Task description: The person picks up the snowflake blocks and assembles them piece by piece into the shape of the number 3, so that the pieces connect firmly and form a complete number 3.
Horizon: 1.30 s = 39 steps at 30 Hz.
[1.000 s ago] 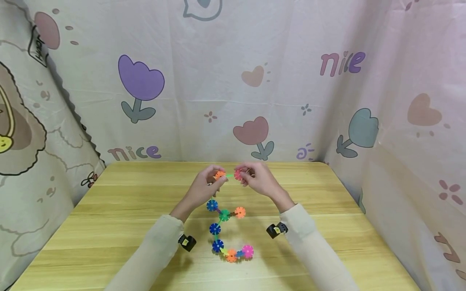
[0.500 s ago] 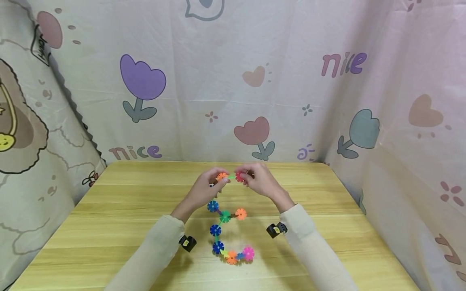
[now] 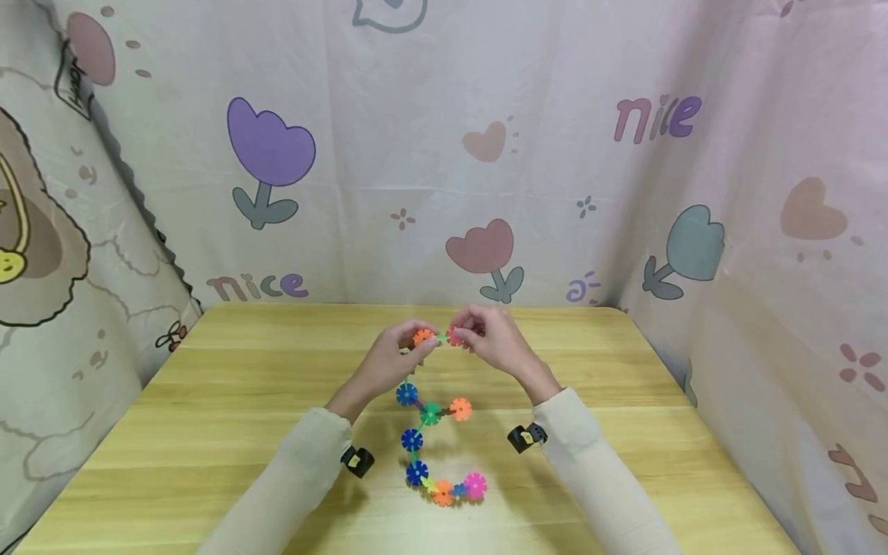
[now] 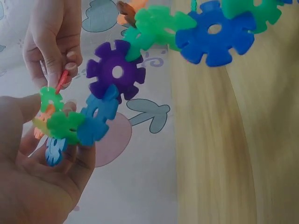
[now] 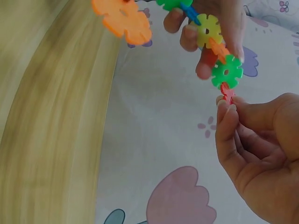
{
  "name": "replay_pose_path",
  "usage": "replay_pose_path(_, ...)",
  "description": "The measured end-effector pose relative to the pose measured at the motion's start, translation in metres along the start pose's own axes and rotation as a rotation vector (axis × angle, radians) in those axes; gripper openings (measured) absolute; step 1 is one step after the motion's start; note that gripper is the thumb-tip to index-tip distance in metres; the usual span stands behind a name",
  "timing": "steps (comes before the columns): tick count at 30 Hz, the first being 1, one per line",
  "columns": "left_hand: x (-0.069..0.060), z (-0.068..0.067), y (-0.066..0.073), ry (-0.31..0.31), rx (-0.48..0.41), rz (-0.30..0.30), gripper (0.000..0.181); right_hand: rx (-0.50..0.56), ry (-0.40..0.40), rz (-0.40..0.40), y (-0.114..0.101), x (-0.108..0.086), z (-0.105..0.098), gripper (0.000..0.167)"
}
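My left hand (image 3: pixel 390 356) holds the upper end of a chain of interlocking plastic snowflake discs, its fingers around an orange disc (image 3: pixel 423 337). Beyond that, a green disc (image 5: pixel 227 72) sticks out edge-on toward the right. Between thumb and fingertips, my right hand (image 3: pixel 496 339) pinches a red snowflake disc (image 5: pixel 227 93), whose edge meets the green disc's rim. How deep the slots sit is too small to tell. Blue (image 3: pixel 412 440), green (image 3: pixel 431 414) and other discs trail down toward me, with an orange disc (image 3: pixel 461 408) on a side branch and a pink disc (image 3: pixel 475 486) ending the bottom row.
A light wooden table (image 3: pixel 243 432) lies under the chain. Behind it and at both sides hangs a printed curtain (image 3: pixel 388 139) with tulips and hearts. Black wrist cameras (image 3: pixel 358 462) are strapped near both sleeve cuffs.
The red disc in my right hand has come closer to the green disc, narrowing the gap between both hands. My left hand and the chain have shifted slightly right in the head view.
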<state>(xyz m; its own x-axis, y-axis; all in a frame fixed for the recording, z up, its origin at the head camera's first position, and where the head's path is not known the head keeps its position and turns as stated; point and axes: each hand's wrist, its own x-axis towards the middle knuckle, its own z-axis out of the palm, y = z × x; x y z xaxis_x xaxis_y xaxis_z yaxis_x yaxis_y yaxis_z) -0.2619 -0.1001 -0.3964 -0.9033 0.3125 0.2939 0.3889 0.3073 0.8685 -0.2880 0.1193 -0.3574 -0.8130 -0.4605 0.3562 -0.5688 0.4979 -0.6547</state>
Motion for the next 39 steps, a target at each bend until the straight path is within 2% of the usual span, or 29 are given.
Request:
replay_pose_path(3, 0.001, 0.0, 0.0, 0.027, -0.008, 0.011, 0.021, -0.004, 0.032, -0.021, -0.003, 0.002, 0.002, 0.003)
replay_pose_path(8, 0.002, 0.0, -0.002, 0.073, -0.016, 0.007, 0.019, 0.017, 0.085, -0.014, -0.006, 0.004, 0.009, 0.005)
replay_pose_path(15, 0.002, 0.001, -0.003, 0.087, -0.053, -0.002, 0.02, 0.05, 0.125, 0.007, -0.008, 0.003, 0.014, 0.006)
replay_pose_path(22, 0.0, 0.001, -0.005, 0.037, -0.054, -0.02, 0.023, 0.098, 0.09, -0.02, -0.002, 0.001, 0.014, 0.004)
replay_pose_path(27, 0.0, 0.002, -0.004, 0.008, -0.031, -0.038, 0.029, 0.096, 0.038, 0.004, 0.005, -0.002, 0.006, 0.013)
replay_pose_path(31, -0.001, 0.001, -0.005, -0.002, -0.029, -0.026, 0.03, 0.094, 0.039, 0.068, 0.018, -0.006, -0.008, 0.019)
replay_pose_path(34, -0.001, -0.001, -0.005, -0.015, -0.036, -0.027, 0.029, 0.074, 0.06, 0.132, 0.036, -0.01, -0.019, 0.02)
replay_pose_path(39, -0.003, -0.004, -0.007, -0.03, -0.048, -0.042, 0.028, -0.042, 0.061, 0.224, 0.071, -0.019, -0.033, 0.018)
